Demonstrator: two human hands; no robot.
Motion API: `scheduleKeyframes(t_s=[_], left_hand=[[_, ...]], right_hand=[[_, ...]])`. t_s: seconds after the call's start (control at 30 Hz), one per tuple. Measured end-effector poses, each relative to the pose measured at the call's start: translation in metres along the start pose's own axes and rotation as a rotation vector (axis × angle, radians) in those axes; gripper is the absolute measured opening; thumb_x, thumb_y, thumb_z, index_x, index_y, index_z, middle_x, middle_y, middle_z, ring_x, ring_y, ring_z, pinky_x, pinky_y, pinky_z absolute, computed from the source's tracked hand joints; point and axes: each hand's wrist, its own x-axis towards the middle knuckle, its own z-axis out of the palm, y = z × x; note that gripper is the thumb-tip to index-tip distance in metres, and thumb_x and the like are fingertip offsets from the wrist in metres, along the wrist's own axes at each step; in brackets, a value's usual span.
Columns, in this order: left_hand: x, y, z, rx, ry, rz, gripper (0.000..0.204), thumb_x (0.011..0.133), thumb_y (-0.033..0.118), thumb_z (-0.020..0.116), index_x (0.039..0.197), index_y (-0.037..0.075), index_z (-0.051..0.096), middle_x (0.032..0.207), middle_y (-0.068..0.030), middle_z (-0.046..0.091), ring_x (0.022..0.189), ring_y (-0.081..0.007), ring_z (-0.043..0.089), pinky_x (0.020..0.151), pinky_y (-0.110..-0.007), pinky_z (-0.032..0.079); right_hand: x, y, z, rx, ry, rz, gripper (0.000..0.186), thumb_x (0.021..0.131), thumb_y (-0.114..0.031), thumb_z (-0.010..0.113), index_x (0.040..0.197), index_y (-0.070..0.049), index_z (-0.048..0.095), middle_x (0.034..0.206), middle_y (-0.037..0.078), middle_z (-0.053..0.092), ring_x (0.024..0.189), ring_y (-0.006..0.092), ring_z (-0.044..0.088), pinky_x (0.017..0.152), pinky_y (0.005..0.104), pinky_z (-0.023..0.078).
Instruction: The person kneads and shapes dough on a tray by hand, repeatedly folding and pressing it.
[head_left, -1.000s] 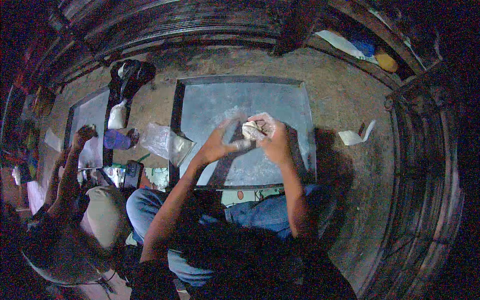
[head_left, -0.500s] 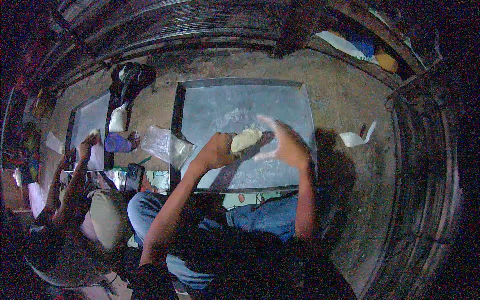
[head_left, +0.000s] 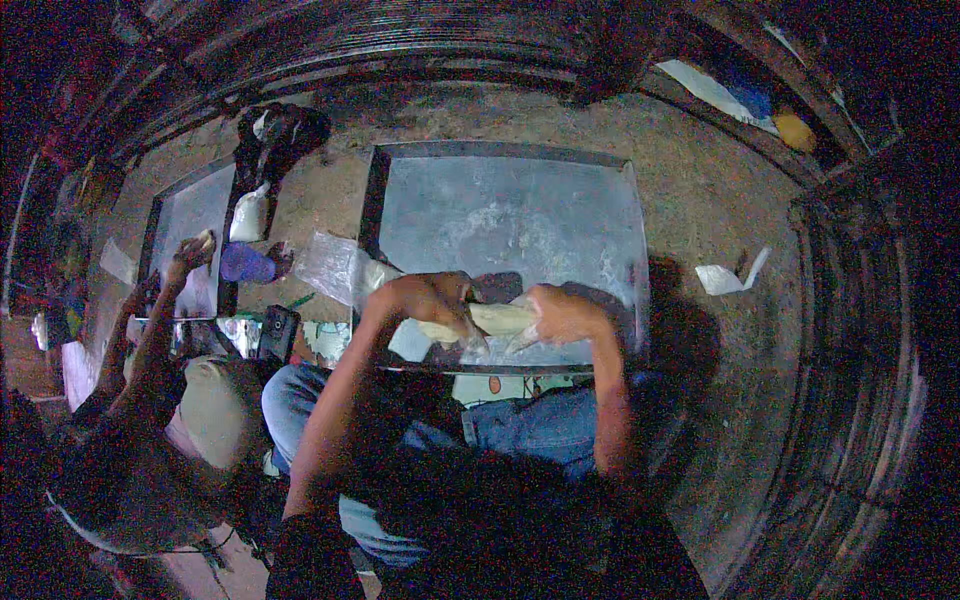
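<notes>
A pale, elongated piece of dough (head_left: 502, 319) stretches between my two hands, just above the near part of a grey metal tray (head_left: 430, 190). My left hand (head_left: 425, 302) is wrapped round its left part, and a bit of dough shows below the palm. At the other end my right hand (head_left: 560, 315) grips it, thumb and fingers closed on it. Both hands are slightly blurred. Smears of white powder mark the tray's surface beyond them.
To my left a co-worker's hand (head_left: 188, 258) holds a pale lump over a second tray (head_left: 192, 205). Between the trays lie a white bag (head_left: 250, 215), a purple container (head_left: 246, 263), clear plastic (head_left: 328, 265) and a phone (head_left: 278, 330). A white packet (head_left: 716, 279) rests at right.
My right hand has closed on the dough, which was in my left hand alone. The dough is now longer and lies level, and both hands are nearer to me. The view has shifted a little.
</notes>
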Motion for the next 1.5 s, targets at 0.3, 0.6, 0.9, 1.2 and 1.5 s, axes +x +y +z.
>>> scheduleKeyframes(t_s=[0.3, 0.6, 0.9, 1.2, 1.5], left_hand=[[-0.001, -0.01, -0.007, -0.156, -0.035, 0.141, 0.055, 0.062, 0.031, 0.079, 0.104, -0.002, 0.063, 0.085, -0.0063, 0.066, 0.075, -0.0182, 0.058, 0.069, -0.031, 0.047], [-0.003, -0.014, -0.001, -0.257, 0.01, 0.13, 0.047, 0.072, 0.026, 0.073, 0.11, 0.0, 0.06, 0.084, -0.0064, 0.067, 0.068, -0.0188, 0.057, 0.064, -0.029, 0.047], [0.007, -0.024, 0.001, 0.106, 0.282, 0.101, 0.041, 0.066, 0.035, 0.078, 0.088, 0.001, 0.068, 0.075, -0.0094, 0.068, 0.069, -0.0212, 0.064, 0.062, -0.035, 0.049], [0.018, -0.039, 0.003, -0.291, 0.325, 0.109, 0.048, 0.083, 0.047, 0.066, 0.103, 0.003, 0.064, 0.093, -0.0081, 0.062, 0.081, -0.0134, 0.055, 0.069, -0.03, 0.046], [0.027, -0.066, 0.005, -0.544, 0.506, 0.28, 0.047, 0.086, 0.037, 0.062, 0.116, 0.001, 0.058, 0.102, -0.0061, 0.064, 0.091, -0.0167, 0.057, 0.084, -0.031, 0.046]], right_hand=[[-0.005, 0.039, -0.019, 0.212, -0.106, 0.026, 0.038, 0.075, -0.035, 0.077, 0.099, -0.009, 0.066, 0.06, -0.003, 0.054, 0.047, 0.0071, 0.046, 0.044, 0.0255, 0.04], [-0.002, 0.07, -0.011, 0.459, -0.035, 0.027, 0.031, 0.076, -0.018, 0.078, 0.1, -0.006, 0.062, 0.06, -0.003, 0.054, 0.043, 0.0042, 0.044, 0.036, 0.0217, 0.034], [-0.003, 0.103, -0.017, 0.585, -0.161, -0.027, 0.028, 0.081, -0.024, 0.072, 0.098, -0.005, 0.061, 0.062, -0.004, 0.053, 0.044, 0.0037, 0.043, 0.037, 0.0206, 0.032], [0.041, 0.115, 0.008, 1.002, 0.293, -0.26, 0.044, 0.089, -0.028, 0.06, 0.121, 0.0, 0.049, 0.095, 0.005, 0.061, 0.081, 0.0114, 0.059, 0.066, 0.0245, 0.048], [0.074, 0.087, 0.038, 1.281, 0.574, -0.168, 0.04, 0.082, -0.009, 0.056, 0.121, -0.001, 0.055, 0.111, 0.009, 0.062, 0.101, 0.0207, 0.06, 0.087, 0.0311, 0.048]])
